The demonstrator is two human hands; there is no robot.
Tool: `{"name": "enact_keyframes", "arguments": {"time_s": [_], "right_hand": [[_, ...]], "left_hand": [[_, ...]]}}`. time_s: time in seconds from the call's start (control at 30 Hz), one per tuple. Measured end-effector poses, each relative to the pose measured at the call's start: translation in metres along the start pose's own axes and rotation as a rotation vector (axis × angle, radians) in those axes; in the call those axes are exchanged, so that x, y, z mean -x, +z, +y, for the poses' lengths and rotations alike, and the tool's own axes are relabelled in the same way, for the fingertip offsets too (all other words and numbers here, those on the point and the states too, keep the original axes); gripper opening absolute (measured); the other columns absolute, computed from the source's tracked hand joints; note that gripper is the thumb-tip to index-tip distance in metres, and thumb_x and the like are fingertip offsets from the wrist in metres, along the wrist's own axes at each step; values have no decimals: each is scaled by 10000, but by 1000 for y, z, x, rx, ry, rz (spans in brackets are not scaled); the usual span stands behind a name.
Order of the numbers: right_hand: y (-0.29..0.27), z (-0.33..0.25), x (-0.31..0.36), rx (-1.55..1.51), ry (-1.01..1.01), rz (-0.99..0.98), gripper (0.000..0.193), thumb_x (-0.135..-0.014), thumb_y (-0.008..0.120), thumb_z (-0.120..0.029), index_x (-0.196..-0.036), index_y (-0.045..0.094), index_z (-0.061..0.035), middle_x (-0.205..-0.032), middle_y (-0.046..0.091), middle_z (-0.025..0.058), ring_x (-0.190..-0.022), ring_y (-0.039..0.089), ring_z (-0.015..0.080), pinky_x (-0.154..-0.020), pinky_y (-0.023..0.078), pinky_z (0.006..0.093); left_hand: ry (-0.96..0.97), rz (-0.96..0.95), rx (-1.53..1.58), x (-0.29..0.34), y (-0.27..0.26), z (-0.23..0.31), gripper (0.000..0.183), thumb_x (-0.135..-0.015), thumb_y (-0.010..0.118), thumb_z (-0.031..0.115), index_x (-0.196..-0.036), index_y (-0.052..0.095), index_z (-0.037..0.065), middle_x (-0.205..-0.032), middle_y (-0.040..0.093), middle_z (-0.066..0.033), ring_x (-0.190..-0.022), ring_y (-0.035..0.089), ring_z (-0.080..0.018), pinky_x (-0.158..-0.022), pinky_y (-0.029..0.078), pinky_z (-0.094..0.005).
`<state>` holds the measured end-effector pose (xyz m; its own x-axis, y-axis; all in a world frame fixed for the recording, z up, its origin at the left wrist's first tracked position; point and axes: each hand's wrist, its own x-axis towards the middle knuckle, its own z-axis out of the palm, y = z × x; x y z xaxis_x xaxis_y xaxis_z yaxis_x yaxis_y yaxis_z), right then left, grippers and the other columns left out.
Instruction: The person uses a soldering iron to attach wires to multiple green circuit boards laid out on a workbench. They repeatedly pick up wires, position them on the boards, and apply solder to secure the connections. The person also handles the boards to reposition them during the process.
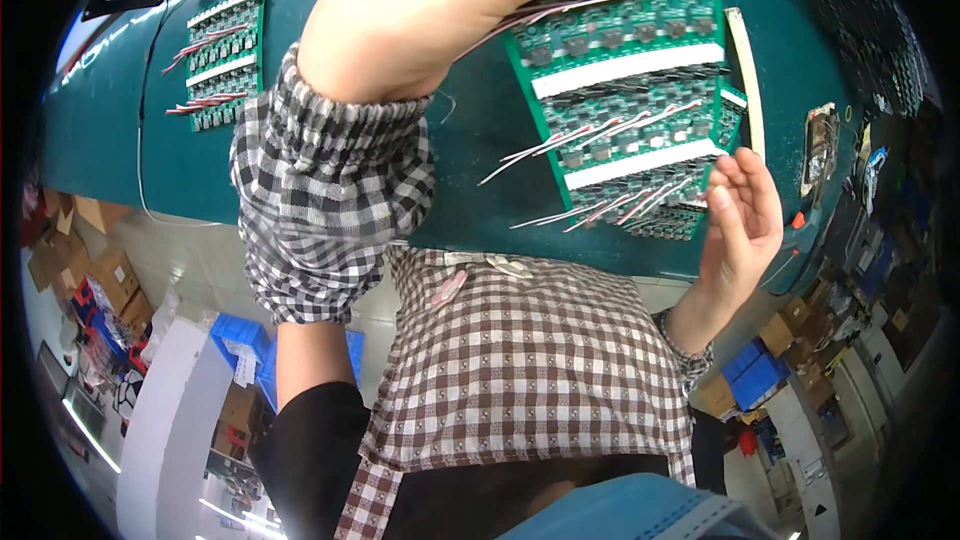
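Observation:
A green circuit board panel [628, 52] is raised and tilted above the bench. It carries rows of small parts, white connector strips and several red, white and black wires with loose ends. My left hand [470, 0] reaches across its top, thumb pressed on the board near the upper edge; its other fingers are hidden. At the panel's lower right edge my right hand [742, 215] is closed, thumb and fingertips at the board's border. More small green boards [665, 225] show under and beside the panel.
Another wired green panel [225, 58] lies at the left on the dark green bench [90, 140]. A pale strip [745, 85] stretches along the right, near a small device [818, 150]. A thin cable [142, 140] hangs over the bench's front edge. Blue bins [755, 375] stand below.

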<state>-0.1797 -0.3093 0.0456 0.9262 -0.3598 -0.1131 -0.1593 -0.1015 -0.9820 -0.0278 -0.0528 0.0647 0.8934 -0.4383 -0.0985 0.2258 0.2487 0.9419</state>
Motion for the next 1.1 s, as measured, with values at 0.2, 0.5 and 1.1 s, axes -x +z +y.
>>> {"name": "enact_keyframes", "arguments": {"time_s": [0.2, 0.5, 1.1], "right_hand": [[-37, 32, 3, 968, 134, 237, 518, -754, 736, -322, -1145, 581, -18, -1009, 575, 125, -899, 584, 191, -725, 492, 301], [-53, 48, -9, 407, 263, 131, 356, -809, 689, -201, -1075, 597, 18, -795, 596, 16, -723, 544, 84, -654, 445, 214], [83, 63, -40, -283, 12, -118, 308, -835, 665, -125, -1083, 587, 41, -967, 631, 52, -834, 577, 93, -770, 466, 216]], "left_hand": [[-231, 102, 10, 11, -16, -26, 330, -775, 707, 75, -1044, 532, -4, -904, 630, -48, -818, 604, -105, -748, 480, -219], [-298, -3, 141, -4, -36, -65, 304, -861, 617, 151, -1095, 536, -26, -985, 621, -77, -885, 601, -119, -791, 486, -254], [-273, 5, 388, -12, -32, -58, 731, -894, 405, 575, -1188, 498, -88, -1135, 592, -189, -1043, 582, -250, -927, 448, -396]]}}
